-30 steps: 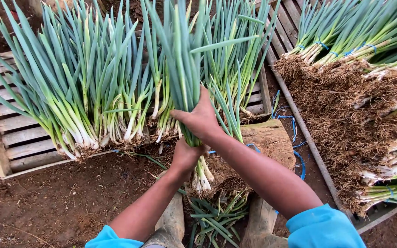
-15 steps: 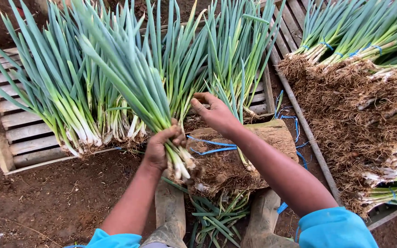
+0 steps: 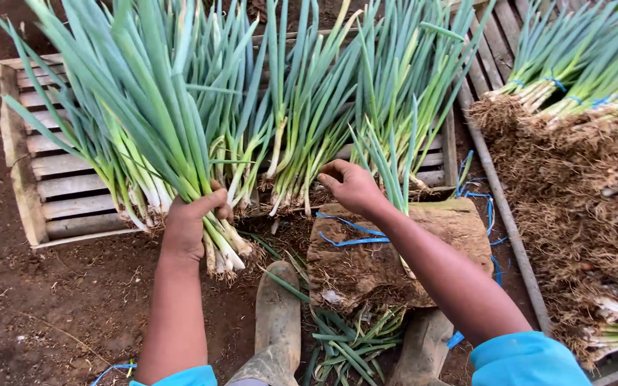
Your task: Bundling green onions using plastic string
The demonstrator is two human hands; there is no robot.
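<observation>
My left hand (image 3: 189,227) grips a thick bunch of green onions (image 3: 153,143) near its white stems, roots hanging below the fist at the left of the wooden crate (image 3: 30,193). My right hand (image 3: 352,187) hovers over the soil-caked wooden block (image 3: 388,257), fingers curled, with a few green onion stalks (image 3: 395,171) rising beside it; whether it grips them I cannot tell. Blue ties (image 3: 352,239) lie on the block below that hand.
More green onions (image 3: 309,129) lean in a row on the crate. Tied bundles with matted roots (image 3: 574,186) lie in a second crate at right. Muddy boots (image 3: 277,322) and cut leaves (image 3: 348,347) sit on the dirt below.
The left hand has carried its bunch further left, away from the block. The right hand let go of that bunch and now sits over the block by the blue ties.
</observation>
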